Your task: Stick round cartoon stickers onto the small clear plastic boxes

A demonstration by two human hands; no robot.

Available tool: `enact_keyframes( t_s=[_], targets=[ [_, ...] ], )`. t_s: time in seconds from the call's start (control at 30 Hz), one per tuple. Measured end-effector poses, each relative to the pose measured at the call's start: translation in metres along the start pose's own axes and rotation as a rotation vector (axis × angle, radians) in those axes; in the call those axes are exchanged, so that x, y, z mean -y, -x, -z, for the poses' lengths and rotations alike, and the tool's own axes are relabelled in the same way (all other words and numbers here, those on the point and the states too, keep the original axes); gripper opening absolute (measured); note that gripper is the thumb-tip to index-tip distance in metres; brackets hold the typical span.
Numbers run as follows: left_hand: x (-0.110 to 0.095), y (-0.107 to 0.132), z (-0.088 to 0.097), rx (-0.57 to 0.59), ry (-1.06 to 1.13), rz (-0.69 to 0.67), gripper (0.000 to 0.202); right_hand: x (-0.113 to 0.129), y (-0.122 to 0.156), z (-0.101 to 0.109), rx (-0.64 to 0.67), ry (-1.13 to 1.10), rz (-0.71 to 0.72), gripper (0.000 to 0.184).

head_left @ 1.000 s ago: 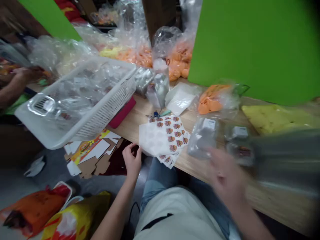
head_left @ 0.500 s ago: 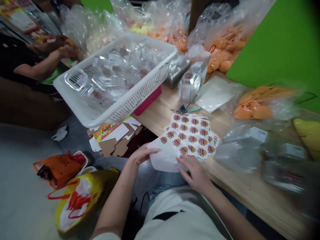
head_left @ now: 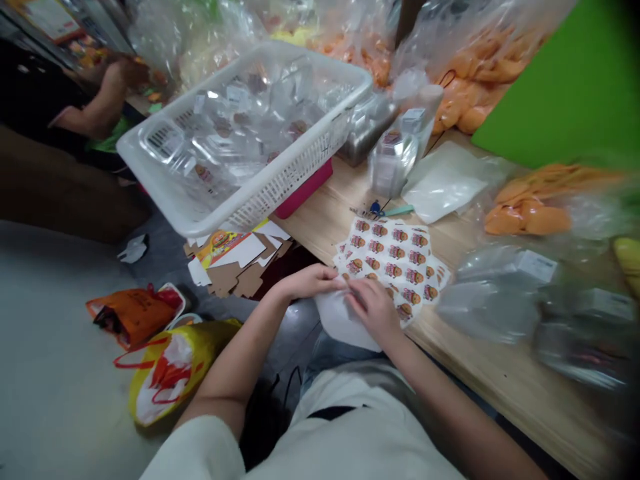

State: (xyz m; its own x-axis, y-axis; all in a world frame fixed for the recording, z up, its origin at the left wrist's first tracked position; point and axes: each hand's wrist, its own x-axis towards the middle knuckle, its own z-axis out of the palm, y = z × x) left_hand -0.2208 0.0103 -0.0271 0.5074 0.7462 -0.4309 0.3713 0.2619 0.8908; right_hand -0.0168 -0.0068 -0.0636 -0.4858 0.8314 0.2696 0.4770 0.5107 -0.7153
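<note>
Sheets of burger-character stickers (head_left: 395,253) lie fanned on the near edge of the wooden table. The top sticker sheet has a bare white lower part (head_left: 345,323) that hangs past the table edge above my lap. My left hand (head_left: 315,280) pinches this sheet near its upper left, thumb and fingers together. Close beside it, my right hand (head_left: 373,305) has its fingers bent and closed on the same sheet. The fingertips of both hands almost meet, and whether a single sticker is between them is hidden.
A white basket (head_left: 295,175) of clear plastic boxes stands at left on a pink container (head_left: 305,190). Clear boxes (head_left: 493,300) sit at right, near bagged orange pieces (head_left: 530,213). Bags (head_left: 173,373) and flattened cartons (head_left: 235,263) lie low at left. Another person's arm (head_left: 95,110) is at far left.
My left hand has moved up and right along the sheet, toward my right hand. The right hand has moved up to meet it, its fingers now closed. The view has shifted slightly.
</note>
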Motion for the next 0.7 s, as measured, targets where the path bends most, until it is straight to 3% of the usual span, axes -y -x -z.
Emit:
enact_keyframes(
  t_s=[0.1,0.3,0.4,0.53,0.6,0.7],
  targets=[
    [-0.024,-0.019,0.0,0.023,-0.283,-0.202,0.029,-0.01,-0.01,0.012,-0.091,-0.096,-0.082,0.021],
    [-0.052,-0.068,0.01,0.075,-0.557,-0.367,0.023,-0.042,-0.019,0.037,-0.187,-0.145,-0.341,0.027],
    [-0.052,-0.07,0.011,0.091,-0.55,-0.403,0.022,-0.045,-0.018,0.034,-0.261,-0.271,-0.48,0.031],
    [-0.044,-0.06,0.015,0.083,-0.534,-0.318,0.019,-0.036,-0.021,0.031,-0.406,-0.421,-0.528,0.031],
    [-0.04,-0.064,0.02,-0.046,-0.599,-0.214,0.017,-0.028,-0.023,0.037,-0.595,-0.459,-0.564,0.031],
    [-0.042,-0.08,0.02,-0.391,-0.754,-0.111,0.028,-0.013,-0.018,0.053,-0.761,-0.373,-0.559,0.029]
  ],
)
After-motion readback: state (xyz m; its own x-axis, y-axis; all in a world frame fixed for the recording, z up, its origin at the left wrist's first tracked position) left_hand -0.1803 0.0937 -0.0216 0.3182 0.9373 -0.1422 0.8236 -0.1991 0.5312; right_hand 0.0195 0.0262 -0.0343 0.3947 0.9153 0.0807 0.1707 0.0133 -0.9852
